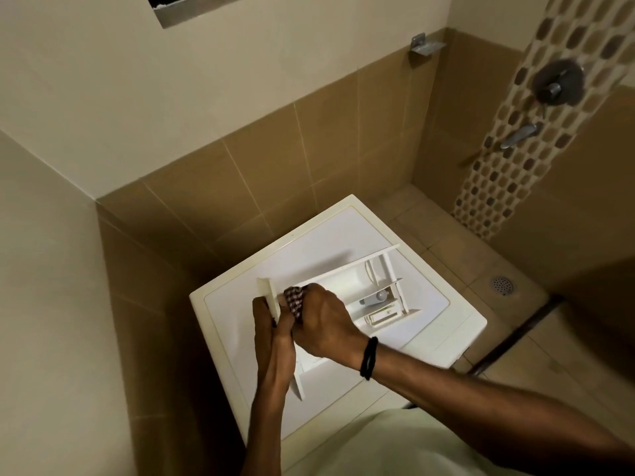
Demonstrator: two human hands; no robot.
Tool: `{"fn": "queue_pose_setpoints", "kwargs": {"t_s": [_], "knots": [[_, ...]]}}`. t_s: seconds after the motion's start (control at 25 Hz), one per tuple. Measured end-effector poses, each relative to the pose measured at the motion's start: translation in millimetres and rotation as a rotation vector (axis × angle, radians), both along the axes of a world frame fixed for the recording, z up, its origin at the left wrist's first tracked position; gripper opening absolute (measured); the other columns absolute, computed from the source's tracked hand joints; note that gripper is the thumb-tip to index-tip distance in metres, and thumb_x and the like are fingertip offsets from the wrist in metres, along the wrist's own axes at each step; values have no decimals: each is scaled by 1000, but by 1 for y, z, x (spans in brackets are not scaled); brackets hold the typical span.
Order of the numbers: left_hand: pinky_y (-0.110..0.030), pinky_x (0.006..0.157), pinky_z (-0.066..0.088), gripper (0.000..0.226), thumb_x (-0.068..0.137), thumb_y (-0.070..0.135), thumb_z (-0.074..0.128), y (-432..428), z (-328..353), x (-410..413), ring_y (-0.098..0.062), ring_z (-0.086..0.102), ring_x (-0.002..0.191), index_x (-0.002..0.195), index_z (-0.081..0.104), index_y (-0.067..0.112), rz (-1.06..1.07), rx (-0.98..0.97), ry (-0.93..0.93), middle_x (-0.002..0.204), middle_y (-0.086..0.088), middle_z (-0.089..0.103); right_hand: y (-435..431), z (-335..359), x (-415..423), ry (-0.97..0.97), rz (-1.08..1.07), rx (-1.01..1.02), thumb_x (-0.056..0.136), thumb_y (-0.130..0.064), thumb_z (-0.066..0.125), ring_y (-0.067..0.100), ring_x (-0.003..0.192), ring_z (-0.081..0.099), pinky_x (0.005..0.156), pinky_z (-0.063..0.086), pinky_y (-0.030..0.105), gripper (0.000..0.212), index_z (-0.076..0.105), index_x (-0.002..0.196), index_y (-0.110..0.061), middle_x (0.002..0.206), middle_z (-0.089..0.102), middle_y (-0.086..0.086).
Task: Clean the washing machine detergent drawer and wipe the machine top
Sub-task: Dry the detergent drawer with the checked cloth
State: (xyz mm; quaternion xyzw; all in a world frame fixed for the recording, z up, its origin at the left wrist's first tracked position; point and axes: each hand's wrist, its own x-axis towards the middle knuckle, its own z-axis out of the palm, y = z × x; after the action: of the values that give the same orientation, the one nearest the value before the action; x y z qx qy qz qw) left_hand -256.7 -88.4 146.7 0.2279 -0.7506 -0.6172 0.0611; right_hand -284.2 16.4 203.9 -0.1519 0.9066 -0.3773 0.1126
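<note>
The white detergent drawer (372,293) lies pulled out of the machine, resting on the white washing machine top (240,293). Its front panel points toward the left and its compartments open upward. My left hand (271,341) grips the drawer's front panel from the left side. My right hand (324,322) holds a bunched dark checkered cloth (294,300) and presses it against the drawer just behind the front panel. A black band sits on my right wrist.
The machine stands in a corner between a beige left wall and brown wall tiles (275,159). To the right is a tiled shower floor with a round drain (502,285), a shower mixer (556,82) and a spout on the mosaic strip.
</note>
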Motion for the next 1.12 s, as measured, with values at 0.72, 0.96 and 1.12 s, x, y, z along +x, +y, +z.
{"fn": "queue_pose_setpoints", "kwargs": {"t_s": [0.72,0.96,1.12], "knots": [[-28,78,50,73,73,79,52,17,27,14,9,57,82,123,48,26,-59,-410,66,91,27,52,79,-81,-21,318,332,1125,91,-32,52,31,102,43,88,37,41,53,40,133,-3,118,46,11],[-13,75,49,57,75,69,64,21,15,18,17,56,95,115,50,32,-25,-328,146,99,29,57,77,-93,-27,157,214,939,89,-38,62,31,108,42,80,35,39,54,42,130,-10,121,55,8],[-9,72,48,46,79,57,70,10,6,18,11,59,96,114,54,32,39,-226,115,100,21,61,80,-83,-25,-20,70,483,88,-32,65,28,112,47,84,44,37,41,53,125,-21,116,63,1]]}}
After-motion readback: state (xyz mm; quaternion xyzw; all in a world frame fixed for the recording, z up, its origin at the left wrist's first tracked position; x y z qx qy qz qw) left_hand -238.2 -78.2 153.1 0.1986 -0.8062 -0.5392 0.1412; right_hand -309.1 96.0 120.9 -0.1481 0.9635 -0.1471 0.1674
